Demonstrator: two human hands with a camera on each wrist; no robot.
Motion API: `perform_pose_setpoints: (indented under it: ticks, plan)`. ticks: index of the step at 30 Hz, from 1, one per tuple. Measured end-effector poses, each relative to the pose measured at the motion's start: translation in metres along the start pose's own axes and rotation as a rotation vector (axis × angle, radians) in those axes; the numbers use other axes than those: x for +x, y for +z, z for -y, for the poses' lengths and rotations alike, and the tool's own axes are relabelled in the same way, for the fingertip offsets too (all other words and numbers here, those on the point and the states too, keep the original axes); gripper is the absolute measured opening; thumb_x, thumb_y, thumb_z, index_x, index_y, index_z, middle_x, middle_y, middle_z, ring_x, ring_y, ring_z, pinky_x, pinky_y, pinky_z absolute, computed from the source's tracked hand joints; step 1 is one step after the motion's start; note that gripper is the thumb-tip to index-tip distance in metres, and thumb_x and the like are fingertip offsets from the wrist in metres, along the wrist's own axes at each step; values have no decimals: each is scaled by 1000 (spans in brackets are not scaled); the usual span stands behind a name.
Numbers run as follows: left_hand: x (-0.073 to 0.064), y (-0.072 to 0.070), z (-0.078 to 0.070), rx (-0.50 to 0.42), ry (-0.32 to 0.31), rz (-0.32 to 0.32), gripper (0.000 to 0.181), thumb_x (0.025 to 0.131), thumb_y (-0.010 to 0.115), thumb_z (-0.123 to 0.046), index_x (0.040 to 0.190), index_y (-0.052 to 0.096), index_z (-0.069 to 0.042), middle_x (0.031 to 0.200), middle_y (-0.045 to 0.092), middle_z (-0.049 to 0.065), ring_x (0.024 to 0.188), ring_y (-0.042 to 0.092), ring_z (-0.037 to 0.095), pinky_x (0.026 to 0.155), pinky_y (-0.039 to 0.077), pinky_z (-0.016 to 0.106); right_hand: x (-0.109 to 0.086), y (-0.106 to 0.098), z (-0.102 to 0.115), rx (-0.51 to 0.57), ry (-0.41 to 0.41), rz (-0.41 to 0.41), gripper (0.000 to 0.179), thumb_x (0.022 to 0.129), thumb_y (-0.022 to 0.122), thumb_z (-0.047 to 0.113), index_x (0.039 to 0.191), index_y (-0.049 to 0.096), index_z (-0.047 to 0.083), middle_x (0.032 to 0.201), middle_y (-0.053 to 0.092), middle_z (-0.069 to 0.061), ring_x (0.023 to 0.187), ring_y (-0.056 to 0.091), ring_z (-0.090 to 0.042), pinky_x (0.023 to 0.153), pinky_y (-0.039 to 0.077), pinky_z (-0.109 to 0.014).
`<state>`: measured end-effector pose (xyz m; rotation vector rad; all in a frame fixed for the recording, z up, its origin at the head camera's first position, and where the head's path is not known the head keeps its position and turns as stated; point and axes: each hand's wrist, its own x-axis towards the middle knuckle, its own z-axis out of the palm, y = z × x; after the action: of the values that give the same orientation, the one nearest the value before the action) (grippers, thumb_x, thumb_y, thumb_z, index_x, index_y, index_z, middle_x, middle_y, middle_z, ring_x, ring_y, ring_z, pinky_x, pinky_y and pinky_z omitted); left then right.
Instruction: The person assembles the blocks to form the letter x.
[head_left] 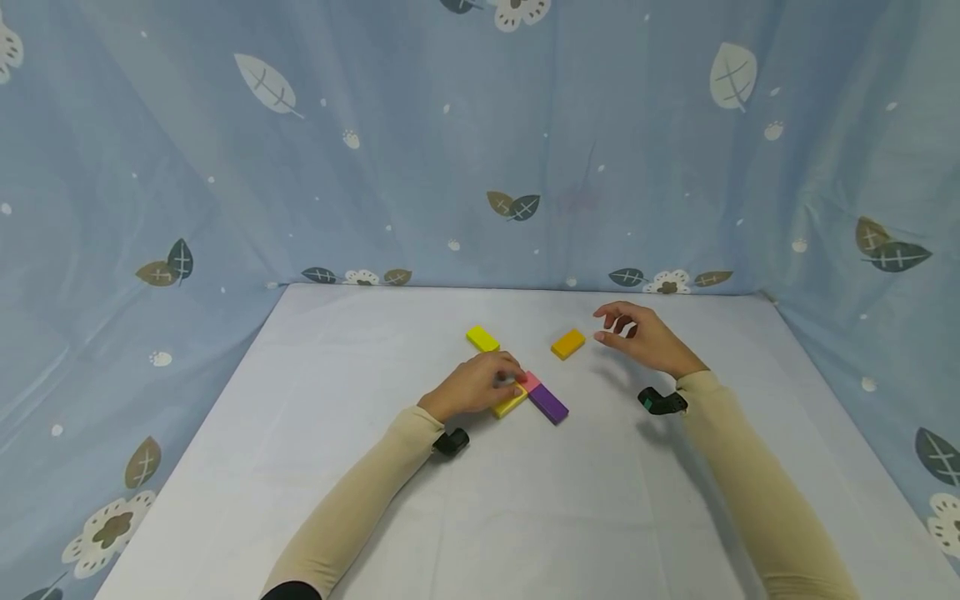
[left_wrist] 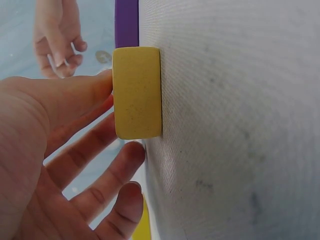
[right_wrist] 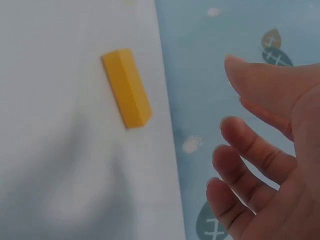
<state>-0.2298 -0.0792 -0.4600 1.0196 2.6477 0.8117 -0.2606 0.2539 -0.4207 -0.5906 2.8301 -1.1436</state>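
Observation:
My left hand (head_left: 480,382) is down among the blocks, its thumb on a yellow block (left_wrist: 137,93) and its fingers curled past the far side. The index fingertip is hidden behind that block in the left wrist view. A pink block (head_left: 532,381), partly covered by this hand, meets the end of a purple block (head_left: 549,404). Beyond the hand lies a bright yellow block (head_left: 482,338). My right hand (head_left: 647,337) hovers over the table with fingers loosely bent and nothing between them. An orange block (right_wrist: 126,89) lies on the cloth just left of its fingertips.
A white cloth (head_left: 315,375) covers the table. Behind it and at both sides hangs a blue curtain (head_left: 420,125) with leaf prints. Each wrist carries a small black camera, such as the right wrist's camera (head_left: 662,402).

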Motion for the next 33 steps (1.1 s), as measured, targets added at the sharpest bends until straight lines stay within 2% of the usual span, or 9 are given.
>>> perform_pose_setpoints:
  ticks: [10,20,25,33]
  plan:
    - [-1,0,0,-15,-1,-4,28,100,69,-26,125,75,-14,128,71,1,111,65,19,98,56,38,11,3,-17,-4,-6,60,46,96,75,24,137,62,6,119,65,-19,100,59,-27,84,51,-32]
    - [0,1,0,-6,-3,-7,27,100,70,-26,124,75,-15,129,70,-1,111,65,17,97,56,36,18,10,-24,11,20,91,47,95,76,19,139,62,9,118,66,-14,103,60,-30,89,51,-40]
    - [-1,0,-3,-20,-1,-8,27,100,70,-25,124,75,-14,129,70,1,118,65,21,102,54,41,22,13,-25,2,6,109,45,95,76,17,137,63,9,120,66,-15,103,60,-30,92,50,-42]
    - [-1,0,-2,-7,12,-8,25,100,70,-25,123,76,-15,128,70,-1,116,65,19,101,55,39,26,21,-28,-5,-41,137,44,94,76,9,135,63,1,116,65,-21,102,59,-32,91,49,-43]
